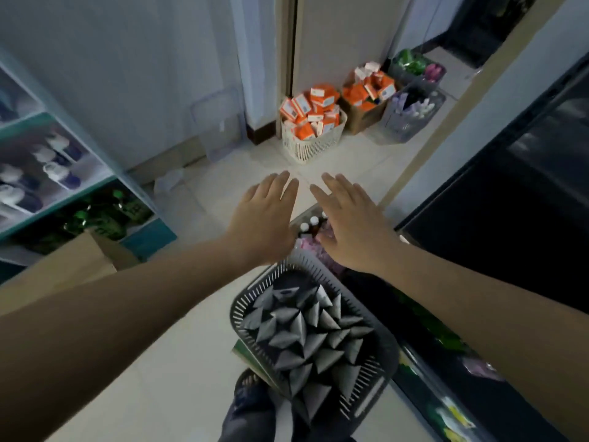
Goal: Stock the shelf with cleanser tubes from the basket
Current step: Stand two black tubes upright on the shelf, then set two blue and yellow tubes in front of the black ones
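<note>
Both hands empty: left hand (264,218) and right hand (353,224) flat, fingers straight, palms down, side by side over the floor. Basket (373,387) sits at 6 o'clock from both hands, below the wrists, between the forearms. Cleanser tubes (306,333) packed upright inside, crimped ends up, so long axis is vertical. Shelf (57,204) at 9 o'clock, on the left hand's side. Likely next: pull back and reach down.

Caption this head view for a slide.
Open left hand and right hand stretch over dark slotted plastic basket of grey tubes.
</note>
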{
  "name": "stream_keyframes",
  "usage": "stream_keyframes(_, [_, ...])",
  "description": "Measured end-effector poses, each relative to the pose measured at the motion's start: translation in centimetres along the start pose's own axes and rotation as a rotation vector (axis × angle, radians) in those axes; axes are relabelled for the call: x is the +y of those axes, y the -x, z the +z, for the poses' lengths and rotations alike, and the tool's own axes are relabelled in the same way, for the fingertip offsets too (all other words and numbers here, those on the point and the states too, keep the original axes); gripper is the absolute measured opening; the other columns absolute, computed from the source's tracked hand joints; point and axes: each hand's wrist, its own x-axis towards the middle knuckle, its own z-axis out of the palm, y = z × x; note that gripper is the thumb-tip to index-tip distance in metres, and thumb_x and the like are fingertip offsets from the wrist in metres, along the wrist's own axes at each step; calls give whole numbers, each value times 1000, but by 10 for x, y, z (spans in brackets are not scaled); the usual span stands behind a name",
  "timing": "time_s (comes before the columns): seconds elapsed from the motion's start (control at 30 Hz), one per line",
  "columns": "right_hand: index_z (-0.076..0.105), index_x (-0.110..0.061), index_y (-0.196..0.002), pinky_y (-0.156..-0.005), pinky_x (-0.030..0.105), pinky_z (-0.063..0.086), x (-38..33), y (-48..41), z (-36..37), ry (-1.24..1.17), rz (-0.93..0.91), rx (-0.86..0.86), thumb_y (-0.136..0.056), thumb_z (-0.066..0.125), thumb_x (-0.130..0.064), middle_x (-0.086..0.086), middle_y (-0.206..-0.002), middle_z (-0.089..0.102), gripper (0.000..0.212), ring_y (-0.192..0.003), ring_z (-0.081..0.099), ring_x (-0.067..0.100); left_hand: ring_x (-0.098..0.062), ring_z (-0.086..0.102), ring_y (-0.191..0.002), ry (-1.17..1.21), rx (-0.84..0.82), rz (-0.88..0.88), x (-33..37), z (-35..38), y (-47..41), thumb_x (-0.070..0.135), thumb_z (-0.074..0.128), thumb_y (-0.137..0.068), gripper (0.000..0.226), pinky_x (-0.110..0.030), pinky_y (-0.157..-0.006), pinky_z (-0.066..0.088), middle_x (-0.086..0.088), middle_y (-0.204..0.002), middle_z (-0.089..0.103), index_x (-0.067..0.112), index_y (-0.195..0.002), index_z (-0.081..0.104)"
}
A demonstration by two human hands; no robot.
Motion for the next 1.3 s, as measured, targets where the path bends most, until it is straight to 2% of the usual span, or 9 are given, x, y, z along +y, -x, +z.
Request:
stream_keyframes(0.17, [22, -10, -148, -116, 51, 21, 7, 1, 61, -20, -46, -80, -86, 57, -31, 17, -156, 17, 74, -145, 15, 36, -31, 33, -135, 97, -55, -36, 3, 68, 9, 31, 63, -78, 71, -39, -108, 32, -13, -146, 36, 7, -139, 37])
stream_keyframes(0.3, [18, -9, -149, -119, 47, 16, 6, 5, 111, -39, -92, -204, -89, 55, -26, 14, -158, 14, 73, -147, 10, 32, -27, 32, -133, 150, -193, -64, 10, 122, 18, 31, 56, -79, 69, -36, -109, 29, -9, -144, 33, 9, -141, 34])
stream_keyframes(0.6, [50, 2, -130, -112, 40, 32, 2, 11, 222, -61, -232, -359, -85, 61, -3, 20, -140, 45, 47, -133, 40, 34, -24, 45, -120, 299, -392, -178, 5, 232, 30, 18, 55, -80, 47, -35, -99, 42, -7, -129, 48, 10, -126, 47])
stream_keyframes(0.73, [60, -3, -112, -99, 35, 42, 4, 5, 262, -18, -245, -399, -84, 60, -6, 14, -118, 57, 28, -113, 52, 28, -25, 47, -119, 307, -429, -184, 3, 266, 29, 19, 50, -86, 39, -37, -98, 42, -9, -125, 51, 9, -124, 50])
stream_keyframes(0.83, [65, -3, -86, -75, 35, 48, 8, -1, 288, 13, -251, -423, -69, 74, -1, 13, -90, 63, 19, -87, 60, 29, -26, 49, -115, 267, -426, -153, 3, 290, 24, 22, 47, -91, 34, -36, -96, 41, -10, -121, 53, 7, -121, 52])
stream_keyframes(0.93, [60, -2, -61, -53, 31, 44, 10, -7, 304, -12, -304, -395, -52, 75, 10, 14, -62, 58, 20, -58, 58, 31, -25, 51, -112, 191, -401, -96, 4, 309, 21, 20, 45, -94, 31, -34, -91, 42, -9, -118, 55, 9, -122, 51])
stream_keyframes(1.07, [64, -1, -88, -70, 36, 39, 11, -18, 310, 55, -324, -500, -76, 55, 8, 13, -87, 62, 17, -85, 60, 32, -25, 54, -114, 98, -424, -72, 3, 323, 11, 6, 45, -90, 41, -33, -89, 44, -7, -121, 57, 12, -130, 48])
stream_keyframes(1.17, [68, -4, -72, -57, 28, 29, 11, -17, 313, 147, -339, -460, -65, 37, 9, 7, -69, 64, 35, -64, 63, 27, -28, 59, -109, 53, -455, -92, 4, 327, 2, 7, 42, -94, 38, -37, -82, 48, -6, -117, 61, 14, -130, 49])
stream_keyframes(1.3, [63, -15, -48, -46, 20, 22, 11, -20, 318, 181, -354, -412, -47, 66, 2, 0, -42, 54, 18, -37, 54, 20, -32, 61, -105, 21, -488, -94, 5, 326, -2, 10, 43, -96, 31, -39, -79, 48, -7, -114, 63, 13, -126, 49])
